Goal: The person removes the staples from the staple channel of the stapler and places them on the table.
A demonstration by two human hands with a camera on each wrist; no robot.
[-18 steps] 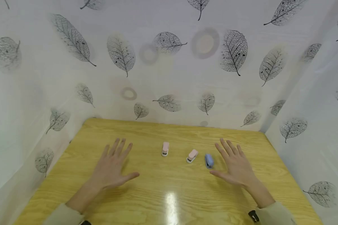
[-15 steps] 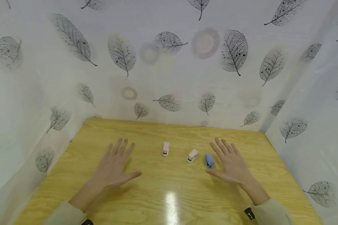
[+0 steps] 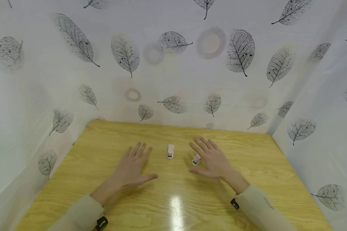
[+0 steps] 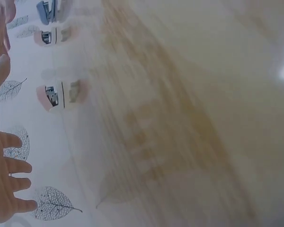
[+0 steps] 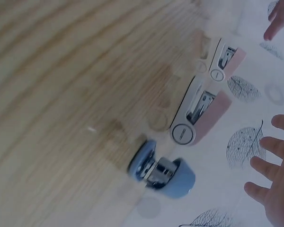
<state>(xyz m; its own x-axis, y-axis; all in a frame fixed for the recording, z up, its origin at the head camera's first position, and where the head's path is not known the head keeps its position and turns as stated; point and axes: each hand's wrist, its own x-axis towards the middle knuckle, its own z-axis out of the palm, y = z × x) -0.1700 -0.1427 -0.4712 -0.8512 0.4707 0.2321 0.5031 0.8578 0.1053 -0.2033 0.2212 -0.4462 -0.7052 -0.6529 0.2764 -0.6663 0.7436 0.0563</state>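
Two pink-and-white mini staplers and a blue one stand on the wooden table. In the head view one pink stapler (image 3: 170,151) lies between the hands. The second pink stapler (image 3: 196,159) is partly covered by my right hand (image 3: 212,160), which hovers over it with fingers spread. That hand hides the blue stapler in the head view, but the right wrist view shows the blue stapler (image 5: 163,170) apart from the fingers. My left hand (image 3: 131,170) is held over the table left of the staplers, fingers straight and thumb out, holding nothing.
The wooden table (image 3: 173,179) reflects a bright light near its front. A pale curtain (image 3: 173,73) printed with leaves closes off the back and both sides. Dark bands (image 3: 235,203) sit at the wrists.
Both hands have moved inward, the right one farther to the left, so that it now covers the blue stapler and part of a pink one. The staplers have not visibly moved.
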